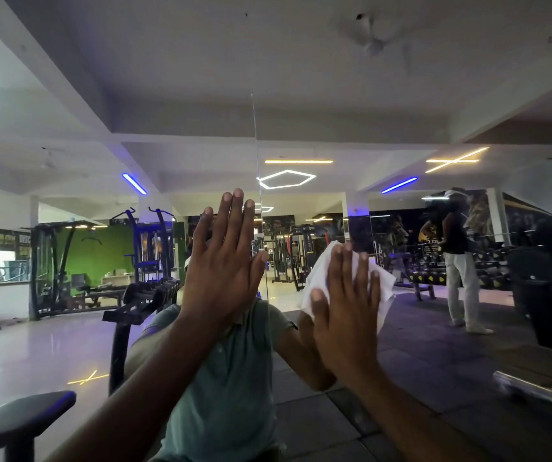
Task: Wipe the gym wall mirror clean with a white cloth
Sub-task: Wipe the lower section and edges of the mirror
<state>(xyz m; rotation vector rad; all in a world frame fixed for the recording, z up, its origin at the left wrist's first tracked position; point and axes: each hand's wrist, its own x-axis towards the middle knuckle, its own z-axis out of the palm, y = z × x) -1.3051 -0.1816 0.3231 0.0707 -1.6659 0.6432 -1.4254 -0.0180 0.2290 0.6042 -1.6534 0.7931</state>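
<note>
Dim gym interior lit by blue and yellow ceiling strips [298,161]; daylight is blown out at left, edges are bowed, the far figure [459,258] possibly blurred.

The wall mirror [401,111] carries everything here, a vertical seam [257,155] splitting its glass. The left hand [224,261] lies flat and spread against it just left of that seam. Right of the seam, the right hand [347,301] presses a white cloth [321,275] flat to the glass, cloth edges showing above and beside the fingers.
</note>
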